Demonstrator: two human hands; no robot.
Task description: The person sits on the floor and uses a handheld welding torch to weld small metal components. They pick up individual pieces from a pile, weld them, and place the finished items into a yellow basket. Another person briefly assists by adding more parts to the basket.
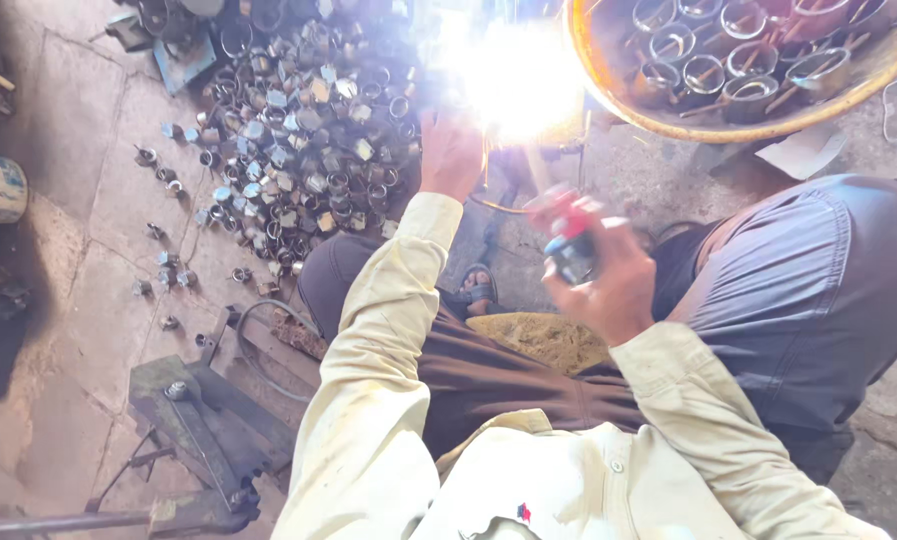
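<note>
Welding over a heap of small grey metal nuts (298, 140).
Right hand (608, 285) gripping red-and-black electrode holder (571, 240), angled up-left toward white glare (513, 75); left hand (451, 155) fingers lost in glare, state unclear.

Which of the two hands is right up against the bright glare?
The left hand, raised beside the white glare; the right hand sits lower, gripping a red-and-dark tool.
</note>
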